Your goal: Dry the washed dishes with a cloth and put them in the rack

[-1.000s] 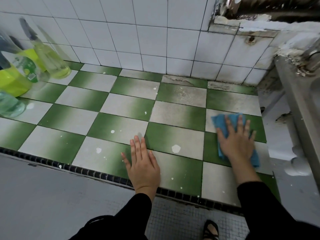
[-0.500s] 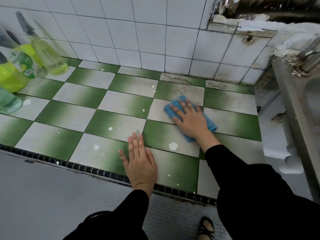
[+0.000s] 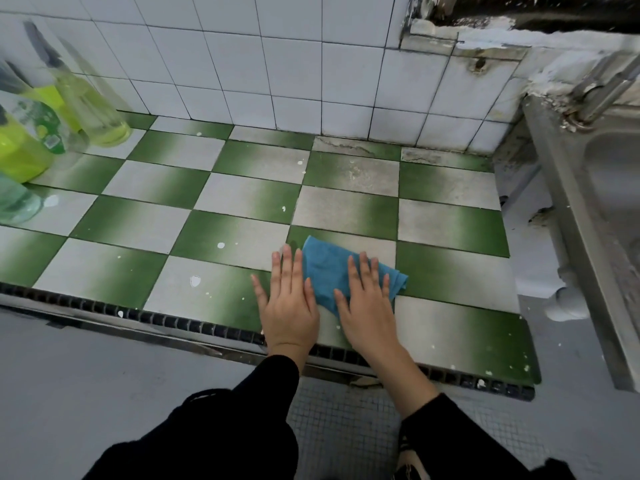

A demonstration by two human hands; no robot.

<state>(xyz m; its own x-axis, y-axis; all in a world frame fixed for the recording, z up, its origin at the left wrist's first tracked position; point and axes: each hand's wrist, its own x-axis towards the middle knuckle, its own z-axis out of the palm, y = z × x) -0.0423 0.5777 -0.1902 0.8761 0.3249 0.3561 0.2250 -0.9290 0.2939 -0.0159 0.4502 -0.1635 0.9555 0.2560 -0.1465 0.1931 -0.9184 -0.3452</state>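
Two hands flat on the counter, both ours. We have the left hand (image 3: 290,306) pressed palm-down on the green-and-white checked countertop (image 3: 221,206), fingers straight and spread, gripping nothing. Our right hand (image 3: 367,306) lies palm-down on the blue cloth (image 3: 325,268), fingers extended over it, pressing rather than clenching (no closed grasp that we can see). Cloth sits on the counter near the front edge, folded or bunched, sticking out past the fingertips toward the wall and out to the right of the hand. Its left edge sits just beside the left hand's fingers; touching or not, we cannot tell.

Both forearms are in black sleeves (image 3: 263,393). Small white specks and blobs (image 3: 195,280) dot the tiles. A dark mosaic strip (image 3: 166,318) runs along the counter's front edge. At far left, several clear bottles (image 3: 93,109) with yellow-green liquid stand against the white tiled wall (image 3: 242,60), well apart from the hands; labels are too blurred to read. At the right, a steel sink (image 3: 568,202) adjoins the counter, with a metal tap fitting (image 3: 602,91) at its back corner. Wall above the sink looks chipped and patchy. Grey mosaic floor (image 3: 339,431) shows below, and part of a sandalled foot (image 3: 410,462) at the bottom edge.
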